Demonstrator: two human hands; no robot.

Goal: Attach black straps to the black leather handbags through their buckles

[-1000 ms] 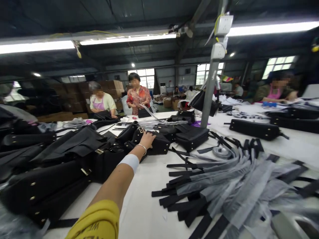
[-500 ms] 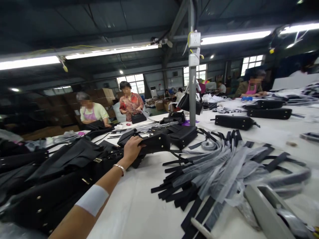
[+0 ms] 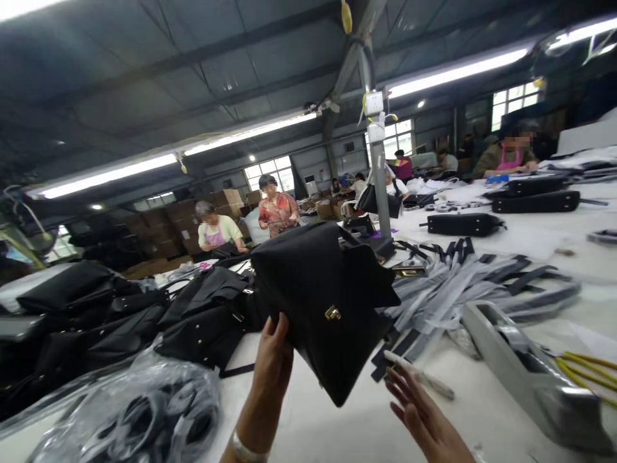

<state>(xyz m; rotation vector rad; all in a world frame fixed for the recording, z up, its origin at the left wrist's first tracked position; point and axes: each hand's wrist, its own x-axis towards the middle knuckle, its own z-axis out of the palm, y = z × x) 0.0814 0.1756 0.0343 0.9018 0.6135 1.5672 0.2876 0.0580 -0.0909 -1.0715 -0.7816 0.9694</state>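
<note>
My left hand [image 3: 272,363] grips the lower left edge of a black handbag [image 3: 322,302] with a small gold clasp and holds it up above the white table [image 3: 337,431]. My right hand [image 3: 424,418] is open, fingers spread, just below and to the right of the bag without touching it. A white pen-like stick [image 3: 419,374] lies on the table near my right fingertips.
Several black bags [image 3: 144,321] are piled at the left, with a clear plastic bag of straps [image 3: 139,411] in front. Black and grey straps [image 3: 482,283] lie at the right beside a grey metal tray [image 3: 525,373]. A pole [image 3: 380,180] stands mid-table. Other people work at the far side.
My left hand took hold of a black bag far out on the table and pulled it up close. My right hand has come into view. The camera tilted and turned.
</note>
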